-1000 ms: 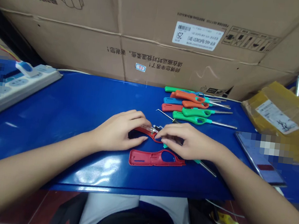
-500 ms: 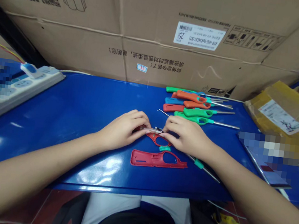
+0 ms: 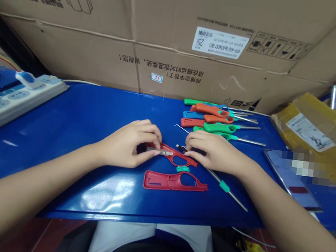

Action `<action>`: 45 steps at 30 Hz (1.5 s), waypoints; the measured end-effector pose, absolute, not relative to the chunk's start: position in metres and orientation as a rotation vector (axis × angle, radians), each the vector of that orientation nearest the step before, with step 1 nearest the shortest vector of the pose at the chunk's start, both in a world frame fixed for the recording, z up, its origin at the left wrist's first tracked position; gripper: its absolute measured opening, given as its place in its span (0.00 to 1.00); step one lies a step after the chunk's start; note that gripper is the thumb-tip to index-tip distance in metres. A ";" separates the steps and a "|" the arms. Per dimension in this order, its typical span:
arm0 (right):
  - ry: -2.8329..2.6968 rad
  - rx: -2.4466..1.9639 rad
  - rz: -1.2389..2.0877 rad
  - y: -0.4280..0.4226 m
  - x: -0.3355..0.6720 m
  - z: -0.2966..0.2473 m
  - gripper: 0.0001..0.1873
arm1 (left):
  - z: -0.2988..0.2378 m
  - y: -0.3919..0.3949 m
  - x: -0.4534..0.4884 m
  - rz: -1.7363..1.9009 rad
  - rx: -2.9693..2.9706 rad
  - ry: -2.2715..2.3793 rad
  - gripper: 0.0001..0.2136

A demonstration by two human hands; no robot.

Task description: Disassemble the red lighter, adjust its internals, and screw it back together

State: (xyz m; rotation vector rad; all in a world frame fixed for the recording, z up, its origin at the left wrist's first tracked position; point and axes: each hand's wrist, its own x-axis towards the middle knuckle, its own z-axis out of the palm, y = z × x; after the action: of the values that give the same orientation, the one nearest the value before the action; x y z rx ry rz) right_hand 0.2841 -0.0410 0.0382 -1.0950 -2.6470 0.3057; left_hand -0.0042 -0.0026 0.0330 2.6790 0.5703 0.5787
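My left hand (image 3: 133, 144) pinches a small clear fuel tank (image 3: 164, 152) between thumb and fingers, over a red lighter shell half (image 3: 191, 162). To its right, my right hand (image 3: 214, 151) has its fingers closed around a small black part (image 3: 180, 148) with a light tip; most of it is hidden. A thin bent wire (image 3: 181, 127) sticks out above these fingers. Below them, a metal lighter tube (image 3: 238, 200) with a teal collar (image 3: 224, 186) lies slanting on the table. Nearer me are a second red shell half (image 3: 160, 185) and a teal trigger (image 3: 182, 168).
Several assembled lighters (image 3: 219, 128) are piled at the back of the blue table (image 3: 96, 109). A large cardboard box (image 3: 87, 55) stands behind. A power strip (image 3: 37, 93) lies left; a phone (image 3: 289, 182) and a yellow-taped parcel (image 3: 314, 131) lie right.
My hands have moved apart. The fuel tank has come away to the left with my left hand, leaving a gap to the black part at my right fingers. The view has shifted slightly.
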 end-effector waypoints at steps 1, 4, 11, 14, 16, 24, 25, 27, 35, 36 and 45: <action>-2.645 -1.099 0.322 -0.042 0.284 0.039 0.05 | 0.032 -0.003 -0.004 0.555 2.694 0.542 0.07; -2.590 -1.119 0.382 -0.045 0.282 0.041 0.04 | 0.030 -0.005 -0.004 0.490 2.716 0.470 0.07; -2.555 -1.353 0.278 -0.047 0.281 0.042 0.03 | 0.029 -0.001 -0.005 0.450 2.682 0.422 0.14; -2.614 -1.430 0.247 -0.049 0.280 0.044 0.04 | 0.026 0.002 -0.005 0.458 2.670 0.444 0.13; -2.649 -1.474 0.230 -0.049 0.278 0.045 0.02 | 0.024 0.003 -0.005 0.460 2.668 0.465 0.14; -2.484 -1.565 0.086 -0.043 0.283 0.043 0.04 | 0.018 0.006 -0.003 0.496 2.738 0.612 0.15; -2.459 -1.541 0.097 -0.043 0.284 0.043 0.04 | 0.018 0.006 -0.003 0.506 2.749 0.636 0.15; -2.469 -1.443 0.162 -0.043 0.286 0.043 0.03 | 0.019 0.004 -0.003 0.520 2.763 0.646 0.15; -2.605 -1.287 0.229 -0.050 0.281 0.045 0.06 | 0.030 -0.006 -0.006 0.461 2.760 0.346 0.13; -2.595 -1.271 0.262 -0.052 0.281 0.047 0.06 | 0.030 -0.006 -0.005 0.443 2.762 0.342 0.12; -2.749 -1.076 0.596 -0.058 0.275 0.048 0.08 | 0.030 -0.002 -0.007 0.411 2.862 0.426 0.11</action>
State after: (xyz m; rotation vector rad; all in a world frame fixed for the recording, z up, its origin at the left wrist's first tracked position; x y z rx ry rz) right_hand 0.2749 -0.0582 0.0480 -1.0760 -2.7495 0.5963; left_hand -0.0067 -0.0015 0.0304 2.8623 0.4262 0.4108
